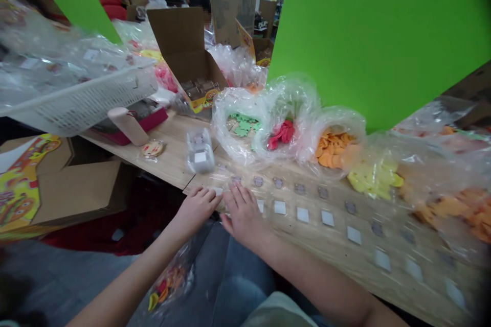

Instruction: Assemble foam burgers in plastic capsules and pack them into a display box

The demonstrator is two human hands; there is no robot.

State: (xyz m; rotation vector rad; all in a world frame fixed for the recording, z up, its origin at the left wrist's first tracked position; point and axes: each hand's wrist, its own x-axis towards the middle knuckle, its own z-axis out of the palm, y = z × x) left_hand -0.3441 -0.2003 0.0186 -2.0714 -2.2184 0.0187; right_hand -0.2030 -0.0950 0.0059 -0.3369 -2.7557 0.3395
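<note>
At the left end of a row of clear plastic cases, my left hand (198, 208) has its curled fingers on the edge of a clear plastic case (218, 191). Just beside it, my right hand (244, 213) lies over the cases with fingers stretched forward and thumb apart. Its fingertips partly cover a small grey piece in a case. Further right, the opened cases each show a white square (280, 207) in the near half and a small grey piece (277, 182) in the far half. A stack of clear cases (200, 150) stands ahead of my left hand.
Behind the row, plastic bags hold green pieces (245, 125), red pieces (282, 134), orange pieces (333, 149) and yellow pieces (374, 179). At left are a white basket (84, 97), a pink cylinder (128, 126) and a round packet (152, 148). An open carton (187, 61) stands behind.
</note>
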